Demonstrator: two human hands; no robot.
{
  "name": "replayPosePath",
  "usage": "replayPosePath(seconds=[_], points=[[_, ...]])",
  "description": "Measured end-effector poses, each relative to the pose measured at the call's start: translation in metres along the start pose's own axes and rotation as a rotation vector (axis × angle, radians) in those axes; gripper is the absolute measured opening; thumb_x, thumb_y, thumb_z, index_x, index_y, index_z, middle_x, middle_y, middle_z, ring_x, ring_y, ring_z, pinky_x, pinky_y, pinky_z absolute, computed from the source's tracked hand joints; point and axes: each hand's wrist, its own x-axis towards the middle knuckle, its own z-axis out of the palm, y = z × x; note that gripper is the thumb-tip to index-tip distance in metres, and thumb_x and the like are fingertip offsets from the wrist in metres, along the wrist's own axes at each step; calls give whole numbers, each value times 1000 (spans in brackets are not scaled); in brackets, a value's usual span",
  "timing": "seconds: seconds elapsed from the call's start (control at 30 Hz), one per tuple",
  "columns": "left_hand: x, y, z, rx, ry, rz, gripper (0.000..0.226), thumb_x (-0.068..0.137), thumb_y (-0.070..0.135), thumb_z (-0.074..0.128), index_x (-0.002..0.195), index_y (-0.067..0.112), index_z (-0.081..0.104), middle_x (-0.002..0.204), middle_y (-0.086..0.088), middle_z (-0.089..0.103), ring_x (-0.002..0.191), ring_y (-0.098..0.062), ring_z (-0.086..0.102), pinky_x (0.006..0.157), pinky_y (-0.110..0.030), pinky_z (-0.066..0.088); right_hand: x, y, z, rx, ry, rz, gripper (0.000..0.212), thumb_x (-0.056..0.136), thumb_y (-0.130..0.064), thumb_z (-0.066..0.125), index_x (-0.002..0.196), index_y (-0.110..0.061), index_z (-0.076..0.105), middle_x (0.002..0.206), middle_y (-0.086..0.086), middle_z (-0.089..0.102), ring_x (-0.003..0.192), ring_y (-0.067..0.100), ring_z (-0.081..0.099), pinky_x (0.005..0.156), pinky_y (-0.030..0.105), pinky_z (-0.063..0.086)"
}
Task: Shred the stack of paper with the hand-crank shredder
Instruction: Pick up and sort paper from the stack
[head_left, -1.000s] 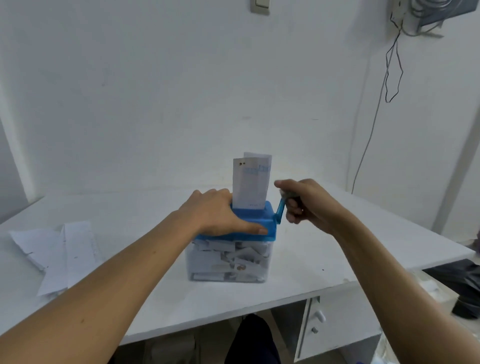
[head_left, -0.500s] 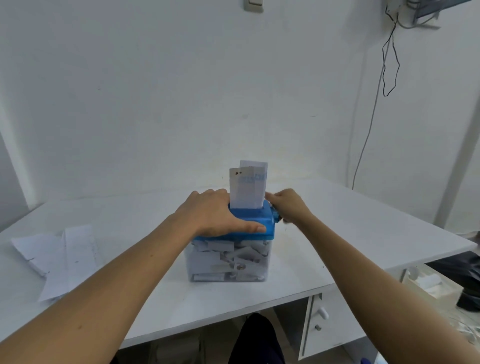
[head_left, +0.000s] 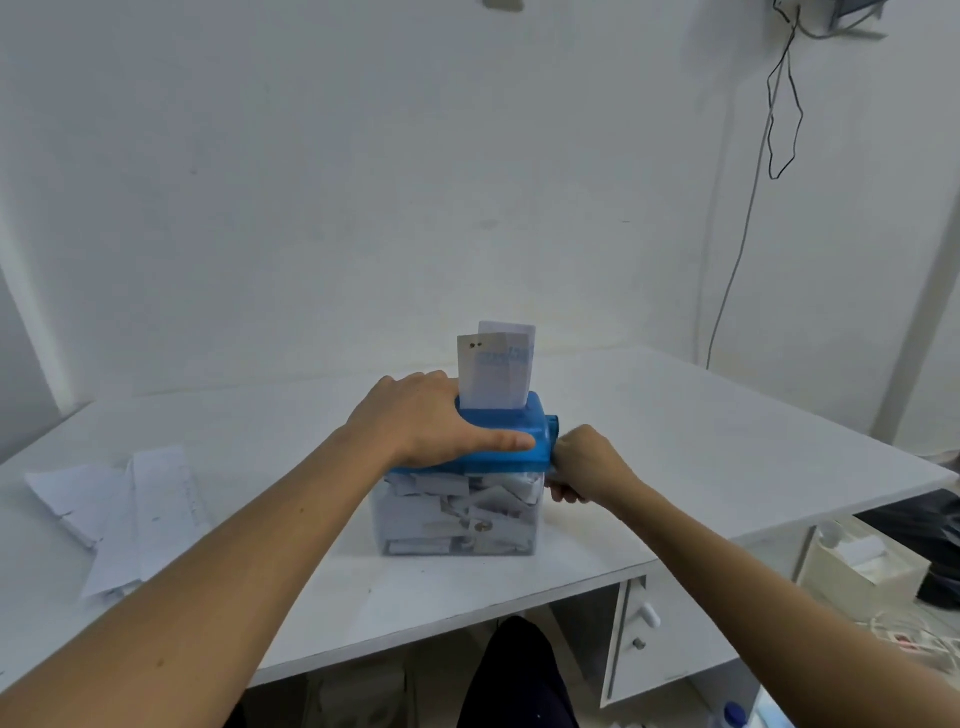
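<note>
The right hand (head_left: 584, 465) now sits low beside the clear bin (head_left: 457, 514), closed around the crank handle, which it hides almost entirely; a second ago it held that handle up level with the blue shredder head (head_left: 511, 436), and half a second ago it was at the top right corner, so the crank has swung through roughly half a turn. The folded paper (head_left: 496, 371) stands upright in the feed slot and shows less height above the blue top than before (the head camera has also shifted, so the drop is a judgement). The left hand (head_left: 434, 421) stays flat on the shredder, fingers spread and thumb along its front edge, pressing it to the worktop (head_left: 701, 441). The bin looks nearly full of strips. More sheets (head_left: 122, 512) lie well apart to the left, so the task looks far from done.
</note>
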Motion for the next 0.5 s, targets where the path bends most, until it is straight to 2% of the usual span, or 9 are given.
replayPosePath(seconds=[0.13, 0.2, 0.33, 0.4, 0.5], points=[[-6, 3, -4, -22, -13, -10, 99, 55, 103, 47, 139, 49, 51, 131, 14, 64, 96, -14, 52, 82, -33, 40, -21, 3, 7, 105, 62, -18, 33, 103, -15, 52, 71, -13, 55, 55, -2, 60, 41, 6, 52, 46, 14, 43], [-4, 4, -3, -20, -17, -16, 99, 55, 104, 46, 138, 49, 52, 129, 14, 65, 96, -14, 53, 83, -34, 40, -33, 1, 6, 128, 28, -7, 37, 104, -19, 49, 69, -11, 57, 54, 0, 61, 41, 7, 52, 47, 15, 44], [1, 2, 1, -5, -40, -25, 113, 44, 111, 36, 138, 50, 51, 126, 13, 66, 101, -16, 59, 87, -37, 45, -63, 4, 0, 271, -41, 40, 55, 108, -32, 36, 66, -6, 61, 53, 6, 63, 38, 10, 51, 45, 19, 41], [0, 4, -1, 0, -44, -19, 111, 44, 111, 37, 136, 50, 51, 122, 13, 66, 101, -15, 60, 91, -39, 45, -79, 0, -14, 408, -95, 24, 55, 107, -33, 36, 64, -7, 59, 52, 9, 61, 39, 16, 48, 45, 23, 38], [1, 5, -5, 8, -61, -15, 106, 50, 108, 41, 137, 48, 50, 123, 13, 64, 105, -16, 58, 97, -41, 43, -88, -12, -51, 653, -220, 48, 54, 101, -45, 42, 64, -10, 58, 52, 10, 56, 44, 19, 44, 41, 22, 36]])
